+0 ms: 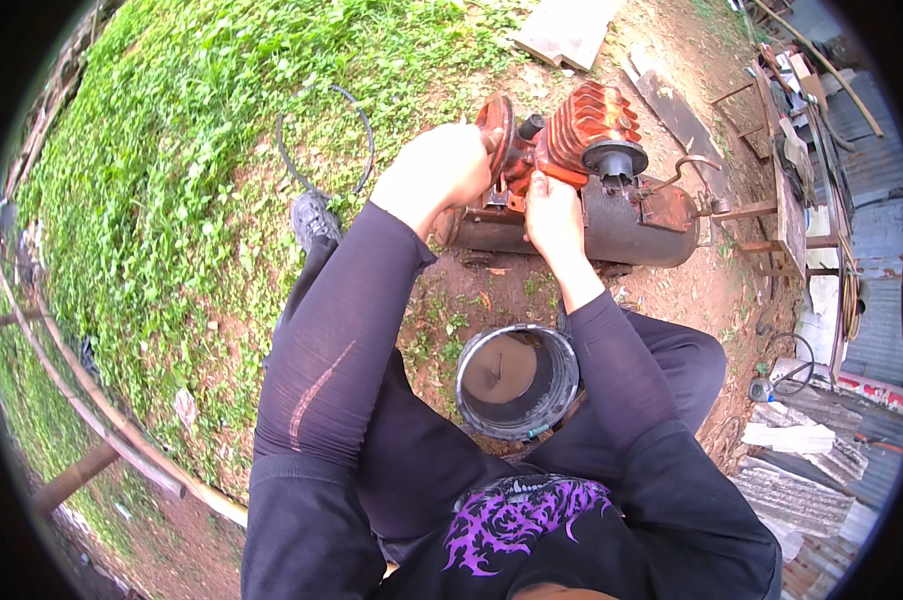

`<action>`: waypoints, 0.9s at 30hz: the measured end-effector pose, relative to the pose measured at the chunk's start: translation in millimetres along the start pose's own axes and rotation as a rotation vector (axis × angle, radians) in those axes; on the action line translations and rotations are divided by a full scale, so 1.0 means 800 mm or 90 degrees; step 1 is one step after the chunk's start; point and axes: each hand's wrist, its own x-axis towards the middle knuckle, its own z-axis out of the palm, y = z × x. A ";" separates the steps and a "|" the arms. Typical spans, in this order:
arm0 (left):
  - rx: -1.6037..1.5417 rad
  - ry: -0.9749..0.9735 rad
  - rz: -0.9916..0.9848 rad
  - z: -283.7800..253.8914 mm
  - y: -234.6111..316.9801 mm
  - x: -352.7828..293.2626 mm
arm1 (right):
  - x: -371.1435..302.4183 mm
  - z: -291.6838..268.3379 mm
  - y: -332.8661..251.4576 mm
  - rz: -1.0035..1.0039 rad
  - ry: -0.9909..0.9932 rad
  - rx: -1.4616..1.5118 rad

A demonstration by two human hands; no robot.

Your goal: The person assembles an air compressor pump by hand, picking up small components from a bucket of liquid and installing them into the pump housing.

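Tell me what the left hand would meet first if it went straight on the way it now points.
The left hand would likely meet the round red wheel first; it seems to touch it now, though depth is unclear.

Bright daylight, seemingly from overhead, floods the scene. At one o'clock a pale board (571,32) burns out nearly white, and at twelve the left grip (439,168) is overexposed too. Grass (201,110) at ten o'clock looks washed out. Near six, the black shirt (531,515) swallows folds and detail. Shadow under the tank (631,238) is soft. Fisheye distortion bows the pole (216,502) at eight o'clock; corrugated sheets (879,250) at three smear softly toward a black rim.
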 end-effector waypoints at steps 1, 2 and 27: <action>-0.007 0.009 0.005 -0.004 0.001 -0.010 | 0.000 0.008 0.000 0.003 -0.005 -0.008; -0.013 -0.027 -0.019 -0.012 0.008 -0.009 | 0.002 0.008 -0.002 0.008 -0.003 -0.021; -0.003 -0.003 -0.033 0.007 0.006 -0.003 | -0.007 0.025 0.053 0.066 -0.060 0.254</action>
